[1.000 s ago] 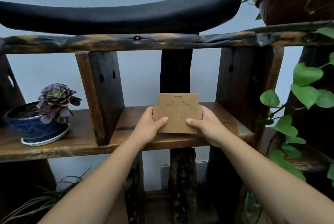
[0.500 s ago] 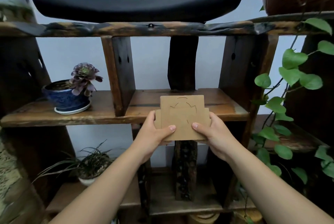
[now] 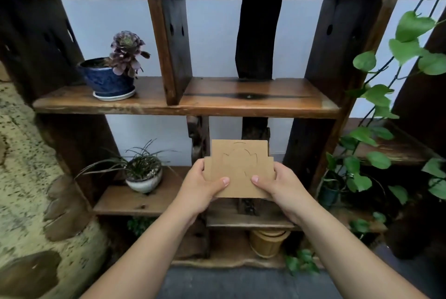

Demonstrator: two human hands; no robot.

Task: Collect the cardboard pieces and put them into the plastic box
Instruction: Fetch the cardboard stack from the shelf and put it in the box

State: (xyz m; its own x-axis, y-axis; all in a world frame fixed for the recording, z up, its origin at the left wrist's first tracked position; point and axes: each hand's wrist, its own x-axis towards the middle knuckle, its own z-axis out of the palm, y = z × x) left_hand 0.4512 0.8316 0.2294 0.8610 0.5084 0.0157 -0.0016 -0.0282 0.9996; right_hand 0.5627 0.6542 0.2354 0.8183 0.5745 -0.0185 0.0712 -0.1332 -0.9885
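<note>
We hold cardboard pieces (image 3: 239,169) upright before wooden shelf (image 3: 253,99), left hand (image 3: 202,184) and right hand (image 3: 281,184) each in pinching grip, thumbs on near face. Potted succulent (image 3: 115,66) far left.

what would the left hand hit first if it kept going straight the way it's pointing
Likely the dark wooden post of the shelf, just behind the cardboard pieces the left hand grips. Depth is hard to judge here.

Matt brown cardboard pieces (image 3: 239,168); glossy, rough-edged dark wood shelf (image 3: 253,98); glazed blue ceramic pot (image 3: 107,78).
</note>
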